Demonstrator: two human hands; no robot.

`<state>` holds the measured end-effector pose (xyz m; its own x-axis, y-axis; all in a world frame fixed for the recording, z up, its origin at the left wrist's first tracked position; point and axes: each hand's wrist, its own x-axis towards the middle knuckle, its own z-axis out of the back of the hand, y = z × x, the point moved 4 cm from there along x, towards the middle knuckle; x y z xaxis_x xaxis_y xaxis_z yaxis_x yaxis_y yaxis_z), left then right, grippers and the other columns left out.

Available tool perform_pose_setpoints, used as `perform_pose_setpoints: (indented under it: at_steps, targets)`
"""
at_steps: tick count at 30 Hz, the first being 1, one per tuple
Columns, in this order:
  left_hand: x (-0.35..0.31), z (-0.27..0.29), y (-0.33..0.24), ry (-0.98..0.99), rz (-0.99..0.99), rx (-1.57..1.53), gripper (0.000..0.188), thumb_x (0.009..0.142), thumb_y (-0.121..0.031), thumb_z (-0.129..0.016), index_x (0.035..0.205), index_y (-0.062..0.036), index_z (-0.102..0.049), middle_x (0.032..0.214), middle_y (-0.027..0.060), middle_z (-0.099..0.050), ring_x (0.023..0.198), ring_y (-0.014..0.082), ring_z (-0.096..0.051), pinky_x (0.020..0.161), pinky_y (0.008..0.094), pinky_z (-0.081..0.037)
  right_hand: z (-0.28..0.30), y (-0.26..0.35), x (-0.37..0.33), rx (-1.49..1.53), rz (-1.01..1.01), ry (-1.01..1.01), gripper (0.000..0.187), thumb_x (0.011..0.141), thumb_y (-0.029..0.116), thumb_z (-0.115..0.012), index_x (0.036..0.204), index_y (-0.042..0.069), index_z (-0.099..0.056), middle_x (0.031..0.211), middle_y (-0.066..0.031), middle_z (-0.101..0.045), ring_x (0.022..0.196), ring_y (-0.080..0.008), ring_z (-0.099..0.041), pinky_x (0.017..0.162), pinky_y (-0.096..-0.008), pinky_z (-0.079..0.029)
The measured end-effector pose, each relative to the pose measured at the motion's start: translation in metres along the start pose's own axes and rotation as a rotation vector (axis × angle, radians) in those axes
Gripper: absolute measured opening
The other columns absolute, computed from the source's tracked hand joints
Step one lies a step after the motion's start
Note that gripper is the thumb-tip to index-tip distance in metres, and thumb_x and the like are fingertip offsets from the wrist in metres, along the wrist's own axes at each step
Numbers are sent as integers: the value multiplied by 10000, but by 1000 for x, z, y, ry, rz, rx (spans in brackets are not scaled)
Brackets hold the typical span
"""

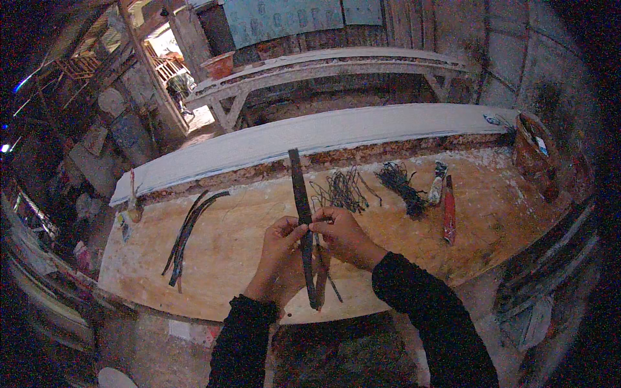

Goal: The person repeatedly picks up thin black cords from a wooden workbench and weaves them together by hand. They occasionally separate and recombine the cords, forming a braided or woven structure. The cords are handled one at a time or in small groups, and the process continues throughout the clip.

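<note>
The left hand point(278, 251) and right hand point(348, 234) are pinching a long, flat black strip point(299, 187) between them, while tangled thin black cords point(346, 192) are lying beyond them on the tan wooden bench point(226, 255).

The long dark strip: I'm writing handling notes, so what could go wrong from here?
The long dark strip might swing, as the left hand seems to pinch it only near its middle. The thin dark strand beside it could tangle with it. The loose dark cords beyond the right hand might snag.
</note>
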<state>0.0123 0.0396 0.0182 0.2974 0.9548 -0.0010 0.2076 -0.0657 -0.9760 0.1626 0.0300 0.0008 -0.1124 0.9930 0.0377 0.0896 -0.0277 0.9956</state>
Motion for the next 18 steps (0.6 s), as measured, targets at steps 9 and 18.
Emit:
perform_pose_setpoints:
  at_steps: [9, 18]
  targets:
    - [-2, -3, 1, 55, -56, 58, 43, 882, 3, -584, 919, -6, -563, 830, 91, -629, 713, 167, -620, 643, 314, -524, -6, 10, -6, -172, 152, -69, 149, 807, 162, -684, 805, 38, -601, 721, -63, -614, 686, -143, -588, 607, -313, -484]
    - [11, 9, 16, 144, -120, 237, 47, 883, -2, -574, 926, -19, -581, 871, 51, -622, 810, 129, -596, 714, 260, -470, -6, 20, -11, -428, 245, -65, 142, 802, 108, -671, 808, 10, -568, 787, -55, -537, 752, -127, -533, 654, -297, -451]
